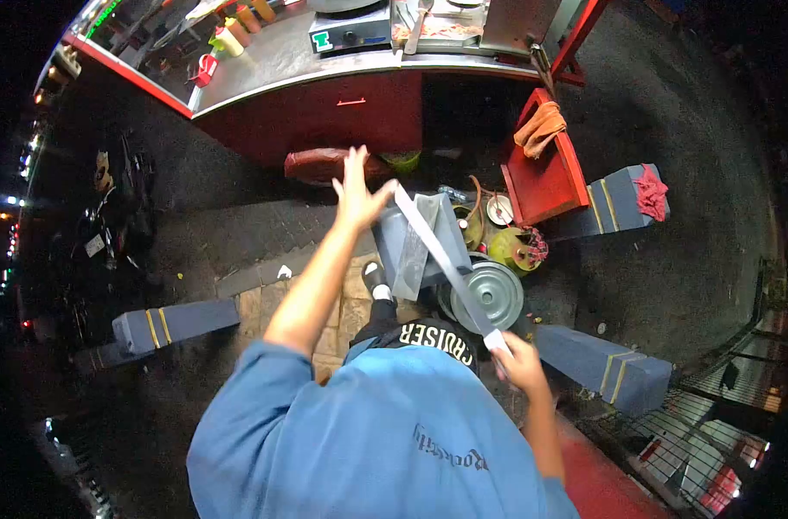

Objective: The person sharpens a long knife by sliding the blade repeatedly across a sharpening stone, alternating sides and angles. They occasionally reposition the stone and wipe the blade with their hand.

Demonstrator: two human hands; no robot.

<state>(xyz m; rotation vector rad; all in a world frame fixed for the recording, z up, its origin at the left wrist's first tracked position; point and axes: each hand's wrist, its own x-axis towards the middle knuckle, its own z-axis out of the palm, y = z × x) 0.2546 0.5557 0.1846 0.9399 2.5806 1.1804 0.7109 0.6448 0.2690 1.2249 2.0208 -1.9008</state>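
My right hand (521, 363) is closed around the lower end of a long, flat, pale strip (446, 264), where a white section shows beside the fingers. The strip slants up and left across my front; its exact kind is unclear. At its far end is my left hand (359, 203), stretched forward with fingers spread and the thumb tip right at the strip's end. Below the strip stands a grey box (450, 238) with a translucent, greyish sheet (417, 251) lying across it. Part of the box is hidden by the strip.
A red-fronted counter (307, 121) holds a burner (350, 36) and sauce bottles (229, 41). Round metal lids (489, 294) and a yellow-green gas cylinder (515, 249) sit right of the box. A red chair (545, 186) carries an orange cloth (541, 128). Grey benches (182, 327) flank me.
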